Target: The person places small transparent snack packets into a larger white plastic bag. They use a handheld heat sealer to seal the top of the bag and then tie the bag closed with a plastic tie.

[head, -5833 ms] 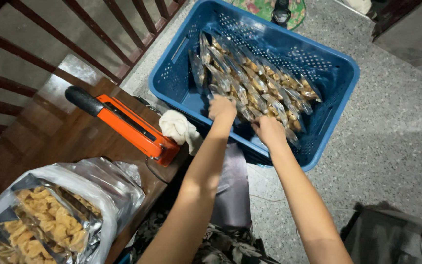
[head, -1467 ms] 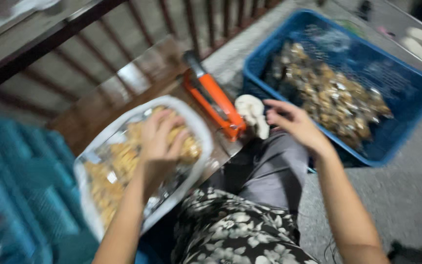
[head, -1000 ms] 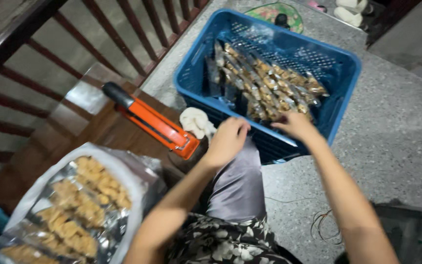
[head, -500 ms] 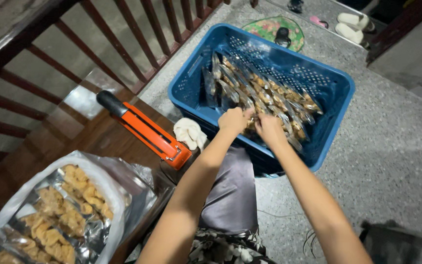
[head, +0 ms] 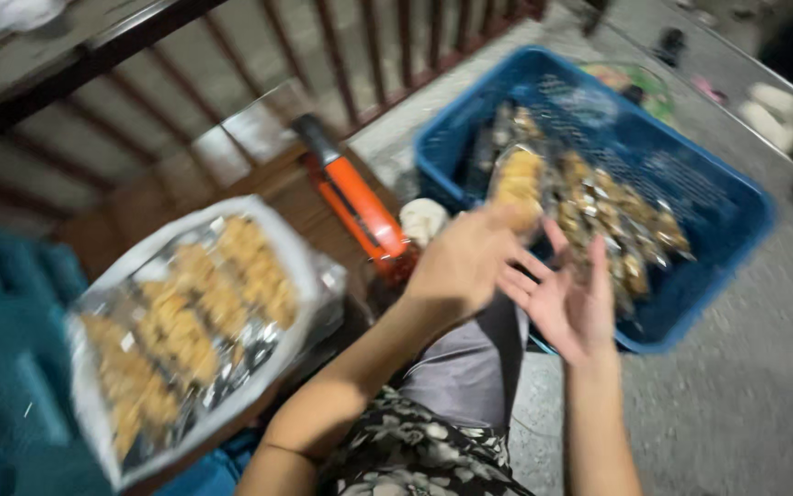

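My left hand (head: 465, 262) is shut on a clear snack packet (head: 518, 180) of golden pieces, lifted just above the near edge of a blue plastic crate (head: 723, 197). The crate holds several more such packets (head: 626, 230). My right hand (head: 566, 308) hovers beside the left one, palm up, fingers spread, holding nothing. At the lower left a big clear bag (head: 185, 312) lies open with several packed snack packets inside. The whole frame is motion-blurred.
An orange and black heat sealer (head: 355, 197) lies on the wooden bench between bag and crate, with a white cloth (head: 422, 220) beside it. A dark wooden railing (head: 259, 55) runs behind. Something teal (head: 1, 367) fills the far left. Speckled floor lies to the right.
Both hands were down in the crate half a second ago. The left hand has now come up and back with one packet, the right hand has opened, and the view has swung left.
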